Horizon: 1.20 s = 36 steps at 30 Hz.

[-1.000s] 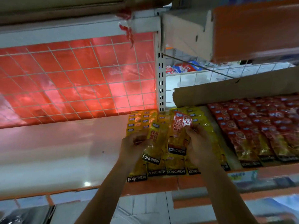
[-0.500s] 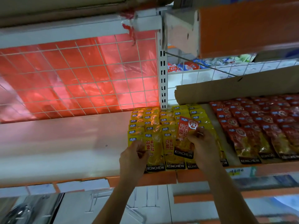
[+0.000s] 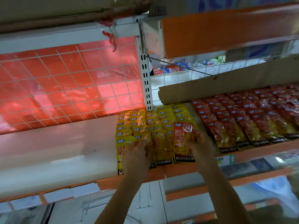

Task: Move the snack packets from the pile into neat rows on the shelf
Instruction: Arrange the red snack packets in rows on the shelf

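Observation:
Yellow KONCHEW snack packets [image 3: 155, 125] lie in overlapping rows on the shelf [image 3: 64, 152], against the back mesh. My right hand [image 3: 199, 143] grips a red-topped packet [image 3: 183, 141] by its right edge, holding it flat over the right-hand yellow row. My left hand [image 3: 137, 156] lies on the front packets of the two left rows, fingers spread on them; I cannot tell whether it grips one. Rows of red packets [image 3: 242, 120] fill the shelf section to the right.
A white slotted upright [image 3: 146, 84] divides the two bays. A red film behind wire mesh [image 3: 64, 81] backs the left bay. A cardboard strip [image 3: 226, 84] stands behind the red packets. An orange-edged shelf [image 3: 226, 31] hangs overhead, and lower shelves show below.
My right hand has brought the red-topped packet down and forward over the right yellow row. My left hand has slid to the front of the left rows and pressed onto the packets there.

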Motion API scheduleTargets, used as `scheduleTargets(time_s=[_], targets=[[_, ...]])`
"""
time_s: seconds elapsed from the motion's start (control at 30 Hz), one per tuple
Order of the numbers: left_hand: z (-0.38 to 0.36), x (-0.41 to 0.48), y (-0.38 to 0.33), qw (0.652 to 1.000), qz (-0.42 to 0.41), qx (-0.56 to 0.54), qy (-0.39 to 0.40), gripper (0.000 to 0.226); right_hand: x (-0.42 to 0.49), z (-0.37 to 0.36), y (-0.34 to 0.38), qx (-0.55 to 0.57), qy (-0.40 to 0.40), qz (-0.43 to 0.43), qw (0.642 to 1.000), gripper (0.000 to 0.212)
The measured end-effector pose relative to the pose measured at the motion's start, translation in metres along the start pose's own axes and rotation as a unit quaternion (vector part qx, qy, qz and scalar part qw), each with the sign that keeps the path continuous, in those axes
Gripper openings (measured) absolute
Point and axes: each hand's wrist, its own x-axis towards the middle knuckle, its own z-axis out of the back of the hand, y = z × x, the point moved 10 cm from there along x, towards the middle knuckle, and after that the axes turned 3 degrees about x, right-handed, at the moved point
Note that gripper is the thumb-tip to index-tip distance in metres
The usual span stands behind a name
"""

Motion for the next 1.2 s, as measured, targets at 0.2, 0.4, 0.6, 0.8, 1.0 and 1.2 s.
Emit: scheduleTargets(time_s=[0.2, 0.4, 0.6, 0.8, 1.0, 1.2], targets=[[-0.024, 0.014, -0.109, 0.995, -0.097, -0.018, -0.029, 0.016, 0.025, 0.050, 0.015, -0.041, -0.008, 0.043, 0.998, 0.025], [-0.081, 0.019, -0.220, 0.989, -0.128, -0.080, 0.008, 0.034, 0.065, 0.139, 0.041, -0.095, -0.016, 0.074, 0.993, 0.035], [-0.148, 0.017, -0.293, 0.986, -0.110, -0.105, 0.063, 0.060, 0.102, 0.220, 0.065, -0.138, -0.026, 0.099, 0.985, 0.039], [-0.161, 0.009, -0.301, 0.993, -0.028, -0.096, 0.056, 0.069, 0.114, 0.213, 0.060, -0.181, 0.077, 0.089, 0.976, 0.061], [-0.154, 0.000, -0.274, 0.998, 0.033, -0.022, 0.039, 0.066, 0.101, 0.185, 0.047, -0.316, 0.141, 0.125, 0.930, 0.068], [-0.163, -0.013, -0.277, 0.999, 0.013, 0.007, 0.040, 0.047, 0.094, 0.184, 0.047, -0.394, 0.148, 0.169, 0.891, 0.072]])
